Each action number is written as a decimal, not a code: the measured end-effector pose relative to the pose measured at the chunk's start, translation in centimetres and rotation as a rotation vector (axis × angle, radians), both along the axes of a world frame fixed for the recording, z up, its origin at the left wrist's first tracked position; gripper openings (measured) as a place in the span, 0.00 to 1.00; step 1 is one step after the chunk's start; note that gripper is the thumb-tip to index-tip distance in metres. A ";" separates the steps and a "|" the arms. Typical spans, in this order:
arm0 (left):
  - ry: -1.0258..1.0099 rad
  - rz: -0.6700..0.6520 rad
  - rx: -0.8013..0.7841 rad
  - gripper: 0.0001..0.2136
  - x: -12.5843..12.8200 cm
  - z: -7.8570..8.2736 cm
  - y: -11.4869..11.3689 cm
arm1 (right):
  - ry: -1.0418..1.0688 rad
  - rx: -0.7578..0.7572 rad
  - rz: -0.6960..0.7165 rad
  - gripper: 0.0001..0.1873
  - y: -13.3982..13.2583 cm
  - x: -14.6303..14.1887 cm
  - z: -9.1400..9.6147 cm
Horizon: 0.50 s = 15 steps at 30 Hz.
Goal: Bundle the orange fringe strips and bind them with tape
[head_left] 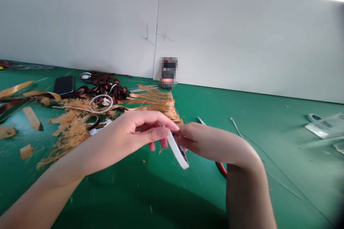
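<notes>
Green table (pixel 107 196), white board (pixel 242 35) behind. White tape roll (pixel 177 152) sits between both hands: left hand (pixel 137 128) seems to pinch its top end, thumb and forefinger; right hand (pixel 193 137) is at its far side, fingers partly hidden, grip can't tell. Looks partway: ribbon pieces (pixel 31 117) left of roll already cut, strands (pixel 158 102) beyond roll already frayed; no tape visibly pulled off yet. Scissors (pixel 221 169) right of roll, partly hidden.

Above a green tabletop (pixel 115 196), the left hand (pixel 135 130) pinched a white tape roll (pixel 176 151) close beside the right hand (pixel 192 137); frayed tan strips (pixel 154 102) lay beyond them, red-handled scissors (pixel 222 170) beneath the right wrist (pixel 228 148).
</notes>
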<state>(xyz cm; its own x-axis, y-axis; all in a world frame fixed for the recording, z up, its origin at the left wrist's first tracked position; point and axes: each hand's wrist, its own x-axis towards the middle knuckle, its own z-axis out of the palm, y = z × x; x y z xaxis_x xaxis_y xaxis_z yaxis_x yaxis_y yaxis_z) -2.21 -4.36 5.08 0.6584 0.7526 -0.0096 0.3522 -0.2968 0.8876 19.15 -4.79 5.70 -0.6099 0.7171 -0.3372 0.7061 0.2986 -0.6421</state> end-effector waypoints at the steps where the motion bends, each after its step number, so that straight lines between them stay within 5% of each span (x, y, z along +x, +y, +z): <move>1: 0.023 0.030 0.095 0.11 0.0 -0.1 -0.1 | 0.005 -0.022 -0.025 0.10 0.1 0.0 0.0; 4: 0.060 0.135 0.411 0.10 -0.3 -0.3 -0.1 | 0.063 -0.109 -0.159 0.10 0.7 0.1 -0.1; 7: 0.053 0.106 0.523 0.10 -0.5 -0.1 0.0 | 0.133 -0.148 -0.276 0.11 1.1 0.3 0.1; 11: 0.038 -0.148 0.271 0.12 -0.2 0.3 0.0 | 0.105 -0.134 -0.247 0.13 1.1 0.2 0.5; 15: 0.106 -0.228 0.049 0.14 0.2 0.5 -0.5 | 0.108 -0.119 -0.210 0.14 1.1 0.1 0.5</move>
